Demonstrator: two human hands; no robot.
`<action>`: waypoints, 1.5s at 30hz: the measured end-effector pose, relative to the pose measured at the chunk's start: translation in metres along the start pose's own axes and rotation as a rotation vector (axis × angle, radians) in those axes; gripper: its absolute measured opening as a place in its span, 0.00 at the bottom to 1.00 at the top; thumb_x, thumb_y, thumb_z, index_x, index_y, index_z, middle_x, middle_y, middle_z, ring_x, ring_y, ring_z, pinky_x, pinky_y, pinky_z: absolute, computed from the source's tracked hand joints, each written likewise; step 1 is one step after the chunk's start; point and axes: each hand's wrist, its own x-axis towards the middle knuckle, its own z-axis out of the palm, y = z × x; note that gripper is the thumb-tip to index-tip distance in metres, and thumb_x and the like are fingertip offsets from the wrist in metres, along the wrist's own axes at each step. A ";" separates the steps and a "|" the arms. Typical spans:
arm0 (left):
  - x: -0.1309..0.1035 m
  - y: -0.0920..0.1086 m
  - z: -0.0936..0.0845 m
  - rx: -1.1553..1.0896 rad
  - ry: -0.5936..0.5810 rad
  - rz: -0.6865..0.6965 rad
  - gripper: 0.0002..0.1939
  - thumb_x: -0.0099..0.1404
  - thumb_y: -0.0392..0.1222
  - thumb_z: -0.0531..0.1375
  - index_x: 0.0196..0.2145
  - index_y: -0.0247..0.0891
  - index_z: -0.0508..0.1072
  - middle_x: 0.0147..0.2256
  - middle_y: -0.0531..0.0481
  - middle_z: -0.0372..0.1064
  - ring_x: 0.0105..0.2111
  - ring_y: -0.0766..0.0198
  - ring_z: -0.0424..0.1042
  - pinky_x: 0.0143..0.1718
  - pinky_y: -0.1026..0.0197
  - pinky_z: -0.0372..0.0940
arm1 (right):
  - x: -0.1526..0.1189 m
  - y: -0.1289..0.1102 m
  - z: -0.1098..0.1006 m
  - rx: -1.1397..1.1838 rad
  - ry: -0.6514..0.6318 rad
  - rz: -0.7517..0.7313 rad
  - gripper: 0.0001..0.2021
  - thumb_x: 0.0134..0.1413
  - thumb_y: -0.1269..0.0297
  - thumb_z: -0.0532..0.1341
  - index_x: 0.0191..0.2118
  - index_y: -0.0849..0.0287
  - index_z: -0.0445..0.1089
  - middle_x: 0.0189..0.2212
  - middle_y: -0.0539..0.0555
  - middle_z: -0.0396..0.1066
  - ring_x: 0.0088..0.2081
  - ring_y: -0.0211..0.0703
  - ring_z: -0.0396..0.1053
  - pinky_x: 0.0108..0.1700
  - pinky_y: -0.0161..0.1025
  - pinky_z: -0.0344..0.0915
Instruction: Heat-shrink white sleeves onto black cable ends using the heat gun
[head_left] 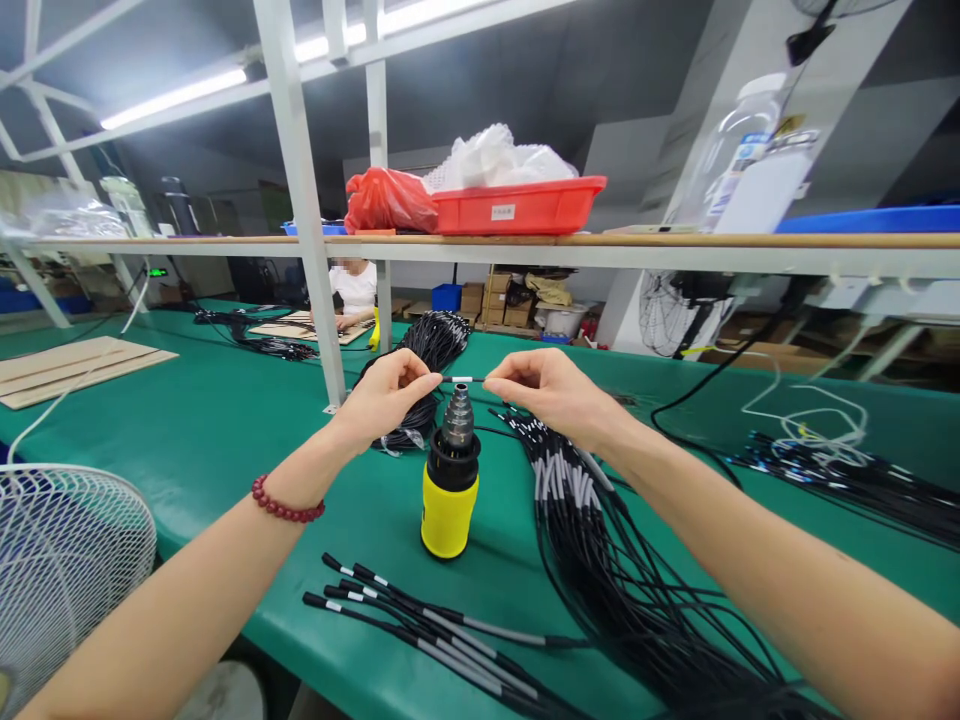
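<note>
cable pinched level over the heat gun

your left hand and right hand share the cable, each grip pinching it between thumb and fingers, with a white band showing between them. reckoning from the heat gun, the cable is at 12 o'clock, just above the metal nozzle; whether they touch, you cannot tell. the heat gun stands upright on the green counter, nozzle up. a cable coil lies at 11 to 12 o'clock, beyond your left hand; a thick bundle at 4 o'clock, below your right forearm; several loose cables at 6 o'clock. a white fan sits at 9 o'clock.
</note>
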 end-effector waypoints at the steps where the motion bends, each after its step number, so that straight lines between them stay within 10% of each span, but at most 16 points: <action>1: 0.000 0.000 -0.001 0.010 -0.010 0.000 0.13 0.68 0.50 0.57 0.31 0.39 0.65 0.26 0.56 0.63 0.27 0.67 0.61 0.29 0.63 0.55 | 0.000 -0.001 0.000 0.013 -0.001 -0.005 0.15 0.46 0.51 0.63 0.27 0.61 0.74 0.23 0.51 0.68 0.26 0.37 0.58 0.28 0.37 0.53; 8: 0.003 0.001 -0.004 0.055 -0.081 0.032 0.24 0.72 0.54 0.49 0.22 0.39 0.64 0.21 0.55 0.61 0.23 0.67 0.60 0.28 0.62 0.55 | -0.003 -0.008 -0.002 -0.011 -0.060 -0.012 0.16 0.50 0.51 0.62 0.28 0.61 0.75 0.23 0.50 0.66 0.26 0.37 0.56 0.28 0.37 0.52; 32: -0.001 0.006 -0.001 -0.019 -0.033 0.053 0.08 0.66 0.43 0.58 0.31 0.39 0.66 0.29 0.55 0.63 0.29 0.67 0.61 0.31 0.63 0.55 | -0.003 -0.007 -0.005 -0.060 -0.010 -0.034 0.16 0.45 0.50 0.63 0.26 0.60 0.72 0.22 0.50 0.65 0.26 0.37 0.57 0.28 0.36 0.52; 39: -0.002 0.005 -0.002 0.035 -0.082 0.058 0.28 0.73 0.54 0.48 0.18 0.39 0.61 0.19 0.54 0.59 0.22 0.67 0.56 0.28 0.61 0.52 | -0.006 -0.013 -0.005 -0.225 -0.088 -0.048 0.20 0.56 0.50 0.54 0.26 0.59 0.72 0.17 0.46 0.53 0.23 0.36 0.49 0.27 0.38 0.44; 45: -0.003 0.004 -0.001 -0.083 -0.055 0.122 0.11 0.68 0.44 0.57 0.29 0.39 0.64 0.27 0.56 0.60 0.28 0.68 0.58 0.30 0.63 0.53 | -0.003 -0.007 0.000 -0.033 -0.025 -0.111 0.16 0.49 0.50 0.61 0.24 0.58 0.64 0.21 0.45 0.57 0.25 0.35 0.51 0.28 0.36 0.47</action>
